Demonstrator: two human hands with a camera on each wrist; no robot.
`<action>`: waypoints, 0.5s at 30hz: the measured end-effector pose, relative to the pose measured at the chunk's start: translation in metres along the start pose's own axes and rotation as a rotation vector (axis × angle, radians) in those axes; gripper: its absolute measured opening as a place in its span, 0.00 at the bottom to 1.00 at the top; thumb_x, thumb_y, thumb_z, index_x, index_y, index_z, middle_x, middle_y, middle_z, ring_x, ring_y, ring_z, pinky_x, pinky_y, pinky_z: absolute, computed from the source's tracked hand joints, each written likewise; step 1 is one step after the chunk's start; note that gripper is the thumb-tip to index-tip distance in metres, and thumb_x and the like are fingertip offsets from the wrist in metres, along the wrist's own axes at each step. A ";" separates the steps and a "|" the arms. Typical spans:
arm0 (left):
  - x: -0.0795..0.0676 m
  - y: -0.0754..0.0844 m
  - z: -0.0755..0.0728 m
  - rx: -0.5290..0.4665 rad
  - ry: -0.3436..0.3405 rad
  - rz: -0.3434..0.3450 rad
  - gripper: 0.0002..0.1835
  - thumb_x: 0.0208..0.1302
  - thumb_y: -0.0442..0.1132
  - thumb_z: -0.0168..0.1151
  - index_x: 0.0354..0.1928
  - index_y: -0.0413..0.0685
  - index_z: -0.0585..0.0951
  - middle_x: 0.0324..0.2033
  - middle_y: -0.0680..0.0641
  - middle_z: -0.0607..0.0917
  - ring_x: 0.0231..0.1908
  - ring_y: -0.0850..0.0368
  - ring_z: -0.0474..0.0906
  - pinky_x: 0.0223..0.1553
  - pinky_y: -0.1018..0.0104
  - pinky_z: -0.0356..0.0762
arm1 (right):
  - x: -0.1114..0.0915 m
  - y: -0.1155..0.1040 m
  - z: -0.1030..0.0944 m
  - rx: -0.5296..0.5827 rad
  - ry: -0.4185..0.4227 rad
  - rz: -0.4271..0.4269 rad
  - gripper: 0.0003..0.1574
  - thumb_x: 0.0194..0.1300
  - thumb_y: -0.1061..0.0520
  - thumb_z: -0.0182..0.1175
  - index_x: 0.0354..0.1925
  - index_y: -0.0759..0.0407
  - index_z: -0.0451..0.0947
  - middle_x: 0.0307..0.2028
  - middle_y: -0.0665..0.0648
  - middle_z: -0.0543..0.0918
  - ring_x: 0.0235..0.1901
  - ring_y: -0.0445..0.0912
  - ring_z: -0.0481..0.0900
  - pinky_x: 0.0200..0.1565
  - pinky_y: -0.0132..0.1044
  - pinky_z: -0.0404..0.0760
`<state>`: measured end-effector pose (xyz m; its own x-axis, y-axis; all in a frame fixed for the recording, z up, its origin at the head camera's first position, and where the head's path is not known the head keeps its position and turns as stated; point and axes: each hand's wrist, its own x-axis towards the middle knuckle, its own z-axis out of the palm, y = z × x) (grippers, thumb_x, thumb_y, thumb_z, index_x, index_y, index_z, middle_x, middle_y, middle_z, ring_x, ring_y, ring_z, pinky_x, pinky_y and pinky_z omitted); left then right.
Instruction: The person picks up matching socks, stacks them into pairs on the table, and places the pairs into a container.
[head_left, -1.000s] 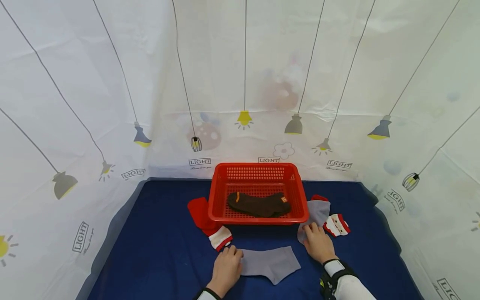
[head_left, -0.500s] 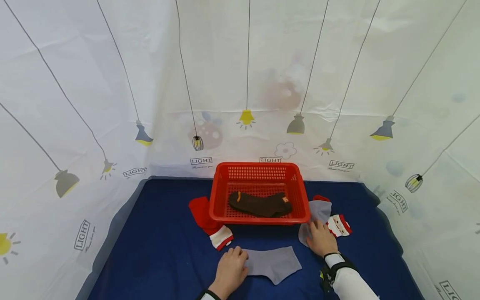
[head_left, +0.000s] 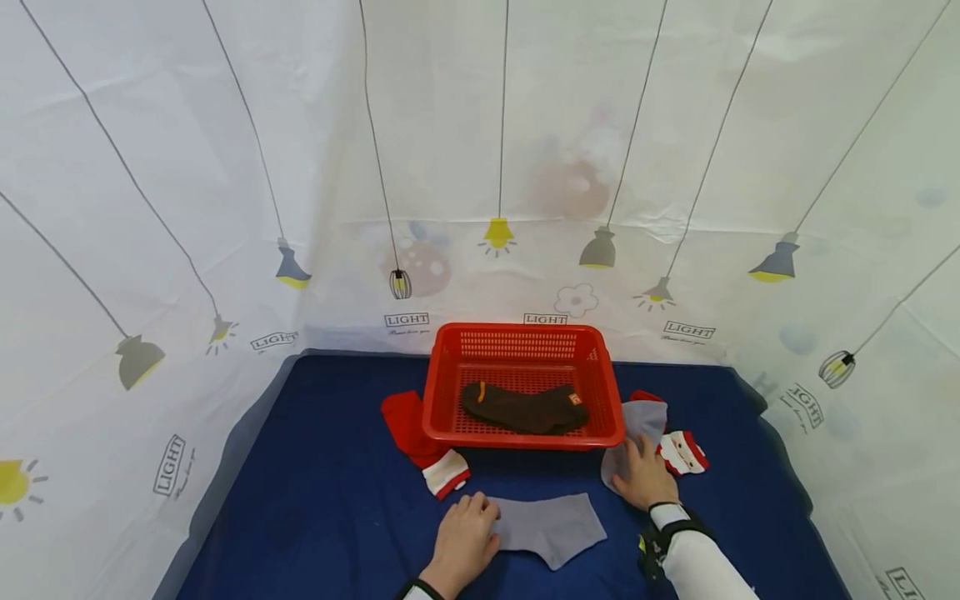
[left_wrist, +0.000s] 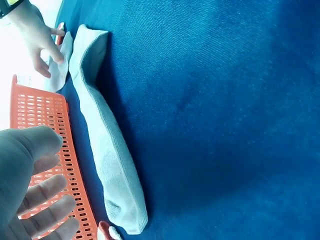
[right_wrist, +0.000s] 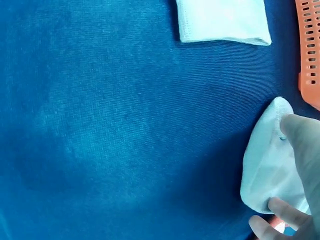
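Note:
A grey sock (head_left: 551,525) lies flat in front of the basket, its toe to the left. My left hand (head_left: 463,533) overlaps its left end in the head view; in the left wrist view the fingers are loosely spread, holding nothing. Right of the basket lies a second grey sock (head_left: 645,417), partly over a red Santa sock (head_left: 682,454). My right hand (head_left: 648,479) touches that grey sock, thumb and fingertips set wide apart on it in the right wrist view. Part of the sock is hidden under the hand.
A red plastic basket (head_left: 525,442) stands at the back middle, with dark brown socks (head_left: 517,408) inside. Another red sock with a white cuff (head_left: 408,425) lies against its left side. Dark blue cloth (head_left: 322,500) covers the table, and a printed white curtain (head_left: 465,125) hangs around it.
Both hands have shifted slightly to the right, the right one also a little forward over its sock. The head view has turned slightly; the socks and basket lie as before.

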<state>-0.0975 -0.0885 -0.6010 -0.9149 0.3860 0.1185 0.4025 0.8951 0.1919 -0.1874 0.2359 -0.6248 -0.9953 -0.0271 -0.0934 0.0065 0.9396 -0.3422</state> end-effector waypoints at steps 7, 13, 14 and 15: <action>-0.002 -0.001 0.003 -0.007 0.020 0.007 0.12 0.50 0.43 0.78 0.33 0.54 0.83 0.31 0.54 0.78 0.32 0.58 0.74 0.33 0.66 0.73 | 0.000 0.003 0.002 0.011 0.007 0.054 0.43 0.60 0.53 0.67 0.67 0.69 0.63 0.65 0.79 0.63 0.52 0.76 0.75 0.48 0.67 0.79; -0.004 0.000 0.005 0.003 0.065 0.036 0.12 0.48 0.43 0.78 0.32 0.54 0.83 0.31 0.54 0.79 0.33 0.57 0.76 0.34 0.66 0.74 | 0.000 0.005 0.006 -0.029 0.012 0.013 0.40 0.60 0.52 0.68 0.63 0.69 0.67 0.57 0.76 0.70 0.47 0.71 0.77 0.44 0.64 0.81; -0.005 0.000 0.005 0.008 0.073 0.040 0.12 0.48 0.43 0.78 0.32 0.54 0.83 0.31 0.54 0.79 0.34 0.57 0.76 0.34 0.66 0.75 | 0.000 0.005 0.006 -0.034 0.006 0.011 0.39 0.60 0.51 0.68 0.63 0.69 0.67 0.57 0.75 0.70 0.47 0.71 0.77 0.44 0.64 0.81; -0.005 0.000 0.005 0.011 0.076 0.044 0.12 0.48 0.43 0.78 0.32 0.54 0.83 0.31 0.54 0.79 0.35 0.57 0.77 0.35 0.65 0.76 | 0.000 0.005 0.007 -0.038 0.001 0.010 0.39 0.60 0.50 0.68 0.62 0.69 0.68 0.57 0.75 0.70 0.47 0.71 0.77 0.45 0.64 0.81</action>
<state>-0.0930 -0.0891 -0.6067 -0.8911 0.4071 0.2007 0.4414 0.8803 0.1741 -0.1870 0.2380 -0.6328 -0.9953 -0.0172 -0.0956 0.0129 0.9521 -0.3057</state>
